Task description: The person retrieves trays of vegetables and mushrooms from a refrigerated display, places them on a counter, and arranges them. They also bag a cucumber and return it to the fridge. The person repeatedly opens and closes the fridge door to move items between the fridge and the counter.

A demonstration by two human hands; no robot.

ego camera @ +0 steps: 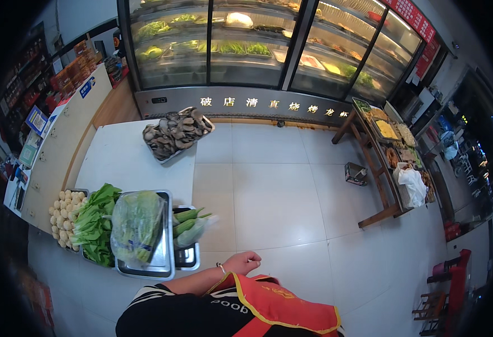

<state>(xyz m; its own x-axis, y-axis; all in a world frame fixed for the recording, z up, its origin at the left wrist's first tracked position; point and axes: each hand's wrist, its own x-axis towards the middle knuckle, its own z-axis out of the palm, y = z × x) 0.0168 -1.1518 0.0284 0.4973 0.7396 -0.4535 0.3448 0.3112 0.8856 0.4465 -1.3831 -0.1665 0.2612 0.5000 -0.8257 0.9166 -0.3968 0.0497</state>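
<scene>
My left hand point(244, 263) is in front of my chest with its fingers curled in, and I see nothing in it. A bracelet circles that wrist. My right hand is out of view. Left of the hand, a metal tray point(167, 252) carries leafy greens in a clear plastic bag point(137, 225). Partly beneath it lies another tray point(191, 261) with long green vegetables point(187, 223), some in plastic. Loose leafy greens point(99, 227) and a tray of small, pale, round food pieces point(66, 215) sit further left. Oyster mushrooms point(179, 132) are heaped in a tray at the white table's far end.
The white table point(116, 156) stands beside a counter point(57, 147). Ahead is a lit glass-door display cooler point(250, 71) stocked with food. To the right, a wooden table point(377, 164) bears food trays and a white cloth point(413, 185). A small box point(356, 173) rests on the tiled floor point(271, 198).
</scene>
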